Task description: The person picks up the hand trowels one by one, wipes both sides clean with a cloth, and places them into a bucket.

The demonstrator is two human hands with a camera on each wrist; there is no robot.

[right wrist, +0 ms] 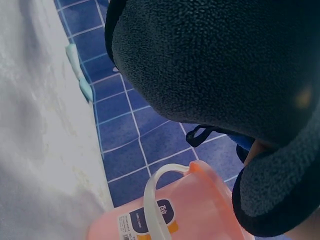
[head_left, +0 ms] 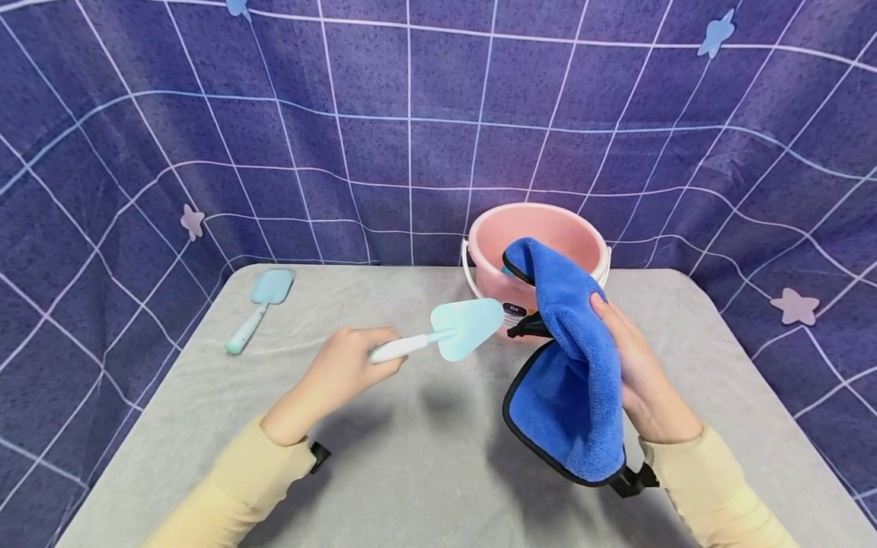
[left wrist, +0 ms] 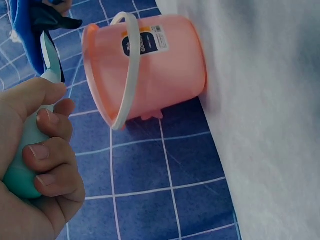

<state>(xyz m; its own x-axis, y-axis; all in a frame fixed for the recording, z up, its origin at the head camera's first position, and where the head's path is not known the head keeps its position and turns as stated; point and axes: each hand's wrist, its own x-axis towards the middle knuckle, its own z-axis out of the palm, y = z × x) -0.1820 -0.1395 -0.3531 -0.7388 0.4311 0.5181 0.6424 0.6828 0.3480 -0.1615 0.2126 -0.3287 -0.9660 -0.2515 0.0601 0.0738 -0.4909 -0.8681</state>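
Note:
My left hand (head_left: 346, 365) grips the pale handle of a small trowel (head_left: 469, 327), its light blue pointed blade aimed right. In the left wrist view, the fingers curl round the green end of the handle. A blue towel (head_left: 582, 365) with black edging hangs folded from my right hand (head_left: 633, 365), which pinches it from the right side. A black loop (head_left: 530, 326) sticks out of the towel toward the trowel blade; whether they touch I cannot tell. In the right wrist view, the towel (right wrist: 215, 60) hides most of the hand.
Behind the towel stands a pink bucket (head_left: 489, 266) with a white handle and a label, and a bit of blue shows at its opening. A second small shovel (head_left: 272, 286) lies at the back left of the grey-covered table (head_left: 411, 472). A blue gridded curtain (head_left: 370, 137) surrounds the table.

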